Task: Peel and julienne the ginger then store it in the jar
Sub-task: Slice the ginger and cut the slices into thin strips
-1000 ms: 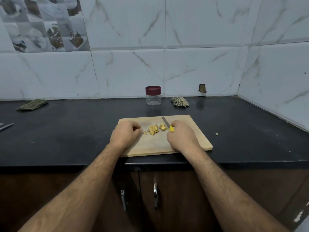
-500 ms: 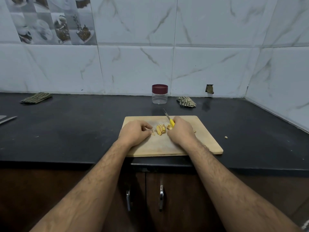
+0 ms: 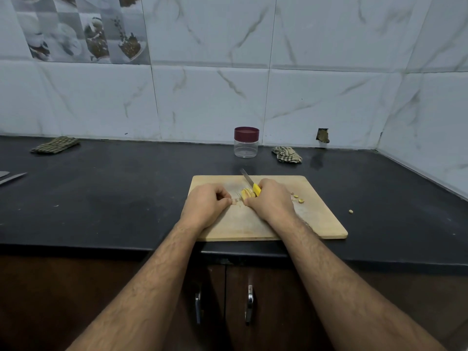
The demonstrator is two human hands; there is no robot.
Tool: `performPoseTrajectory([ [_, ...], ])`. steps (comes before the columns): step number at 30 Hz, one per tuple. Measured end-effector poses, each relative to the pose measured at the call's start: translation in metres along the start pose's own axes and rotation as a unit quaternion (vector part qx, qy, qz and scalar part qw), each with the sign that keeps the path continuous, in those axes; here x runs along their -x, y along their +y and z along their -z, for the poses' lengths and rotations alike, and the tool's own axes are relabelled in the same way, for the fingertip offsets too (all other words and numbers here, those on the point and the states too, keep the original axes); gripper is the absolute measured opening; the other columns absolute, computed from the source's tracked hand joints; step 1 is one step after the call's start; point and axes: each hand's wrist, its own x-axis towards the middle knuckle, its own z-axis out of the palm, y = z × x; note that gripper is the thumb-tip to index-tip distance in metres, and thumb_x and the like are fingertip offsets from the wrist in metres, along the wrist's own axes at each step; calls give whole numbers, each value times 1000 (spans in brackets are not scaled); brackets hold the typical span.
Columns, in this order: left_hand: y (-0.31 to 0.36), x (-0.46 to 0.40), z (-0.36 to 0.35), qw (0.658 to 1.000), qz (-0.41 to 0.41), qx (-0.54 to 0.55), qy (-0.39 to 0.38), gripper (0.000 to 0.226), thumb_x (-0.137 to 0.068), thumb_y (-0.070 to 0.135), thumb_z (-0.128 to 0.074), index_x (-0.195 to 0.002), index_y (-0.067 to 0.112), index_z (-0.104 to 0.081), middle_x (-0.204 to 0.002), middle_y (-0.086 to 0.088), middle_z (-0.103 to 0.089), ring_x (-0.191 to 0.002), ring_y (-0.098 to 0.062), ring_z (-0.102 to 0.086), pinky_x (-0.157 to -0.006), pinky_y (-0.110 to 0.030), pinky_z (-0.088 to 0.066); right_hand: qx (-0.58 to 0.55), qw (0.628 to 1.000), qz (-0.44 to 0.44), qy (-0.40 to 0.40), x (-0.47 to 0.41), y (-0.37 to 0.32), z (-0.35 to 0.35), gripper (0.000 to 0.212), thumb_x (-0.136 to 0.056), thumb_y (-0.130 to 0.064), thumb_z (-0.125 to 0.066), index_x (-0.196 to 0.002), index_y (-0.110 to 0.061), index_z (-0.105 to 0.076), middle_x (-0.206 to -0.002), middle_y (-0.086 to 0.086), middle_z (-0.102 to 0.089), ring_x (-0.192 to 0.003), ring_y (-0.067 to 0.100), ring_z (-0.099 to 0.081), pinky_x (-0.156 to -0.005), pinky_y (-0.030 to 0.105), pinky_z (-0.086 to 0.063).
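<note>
Pale yellow ginger slices (image 3: 247,193) lie in a small pile on the wooden cutting board (image 3: 316,219). My right hand (image 3: 272,200) grips a yellow-handled knife (image 3: 249,181), its blade pointing away toward the wall, and its fingertips reach down to the pile. My left hand (image 3: 205,205) rests on the board with curled fingers, its fingertips at a small ginger piece (image 3: 235,201) left of the pile. A clear jar (image 3: 246,142) with a maroon lid stands closed behind the board near the wall.
Small ginger bits (image 3: 297,198) lie on the board's right side and one (image 3: 350,211) on the black counter. A crumpled cloth (image 3: 287,154) sits right of the jar, a folded cloth (image 3: 55,145) far left, metal blades (image 3: 11,176) at the left edge.
My hands have drawn closer together around the ginger pile, which looks more bunched. The right hand with the knife shifted left toward the slices. The camera view drifted slightly left.
</note>
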Motion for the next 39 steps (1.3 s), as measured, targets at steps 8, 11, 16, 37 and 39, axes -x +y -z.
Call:
performPoseTrajectory([
  [8,0,0,0,1000,-1,11,-14,7,-82,33,-76,-79,27,-75,-79,16,-71,-82,-3,-62,-74,-27,-51,-5,1000,-10,-3,-16,-9,-2,25,-84,-26,-72,-77,-20,-49,-76,-4,-55,-67,15,-49,-47,29,-28],
  [11,1,0,3,1000,1,12,-22,10,-81,35,-77,-77,26,-75,-79,16,-71,-81,-3,-61,-75,-30,-52,-35,999,6,14,-5,-10,4,17,-90,-30,-66,-86,-18,-54,-81,-4,-56,-75,18,-51,-54,32,-31],
  [16,6,2,9,997,16,36,-65,15,-82,37,-78,-79,23,-75,-80,17,-71,-84,-2,-62,-75,-29,-51,-28,999,12,-13,30,1,24,13,-96,-23,-49,-105,-19,-58,-99,0,-62,-90,24,-54,-65,35,-39],
  [37,27,3,27,989,93,-22,-115,17,-85,22,-74,-70,28,-73,-83,14,-70,-93,-11,-64,-82,-31,-52,47,985,26,-166,101,1,56,53,-85,-6,-43,-132,-29,-51,-80,-2,-71,-61,16,-70,-76,38,-59],
  [39,29,6,25,989,68,-9,-127,13,-83,21,-78,-75,30,-76,-88,13,-73,-93,-8,-64,-87,-31,-53,44,986,29,-161,103,0,54,52,-85,-8,-44,-131,-30,-52,-75,-2,-72,-59,14,-70,-75,38,-59],
])
